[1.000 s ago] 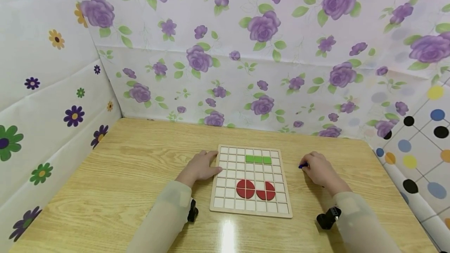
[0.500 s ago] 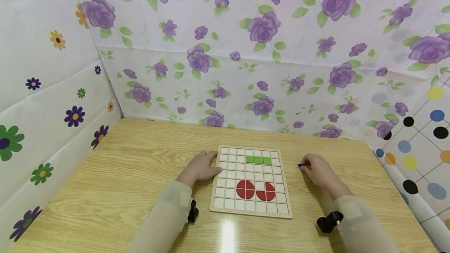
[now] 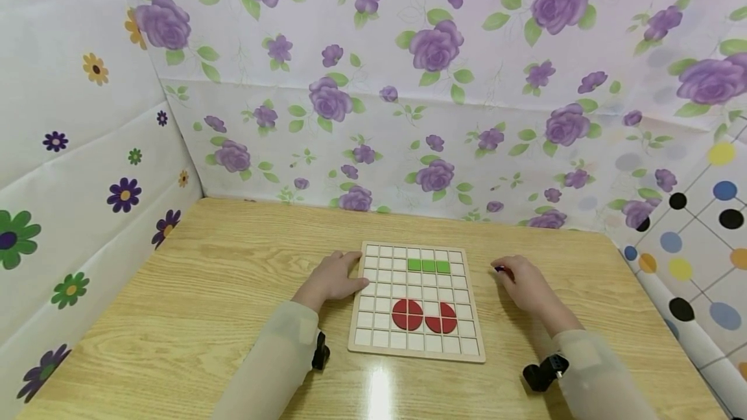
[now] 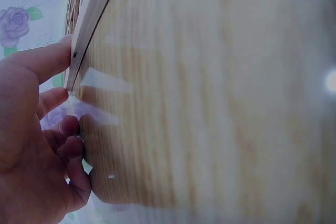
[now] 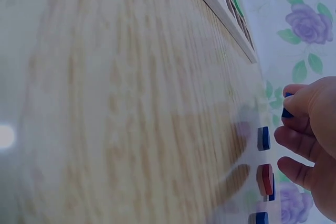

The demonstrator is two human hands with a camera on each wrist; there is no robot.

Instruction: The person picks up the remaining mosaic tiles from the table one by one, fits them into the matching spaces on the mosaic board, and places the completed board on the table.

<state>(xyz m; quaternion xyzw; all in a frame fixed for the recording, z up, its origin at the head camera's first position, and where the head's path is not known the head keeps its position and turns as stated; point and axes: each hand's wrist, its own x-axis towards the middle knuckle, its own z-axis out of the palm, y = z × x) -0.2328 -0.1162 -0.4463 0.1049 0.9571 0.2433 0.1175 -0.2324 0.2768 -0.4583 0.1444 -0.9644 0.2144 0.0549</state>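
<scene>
A wooden grid board [image 3: 358,339] lies on the table with green squares [image 3: 428,266] in an upper row and red quarter-circle pieces [image 3: 407,314] lower down. My left hand [image 3: 331,277] is at its left edge; in the left wrist view the thumb and a fingertip touch the frame [image 4: 86,30] while the other fingers are bent. To the right of the board, my right hand [image 3: 525,282] pinches a small blue piece [image 5: 287,105] between thumb and fingers, mostly covered by them. The right wrist view shows it raised over the table.
Beneath the right hand, a blue piece [image 5: 264,138], a red piece [image 5: 265,179] and further blue pieces [image 5: 259,218] lie on the wooden table [image 3: 245,264]. Floral cloth [image 3: 373,115] hangs behind the table, with patterned cloth at both sides.
My right hand has shifted slightly left and away from me, still pinching the blue piece, which has turned in the fingers. The left hand and the board stay put.
</scene>
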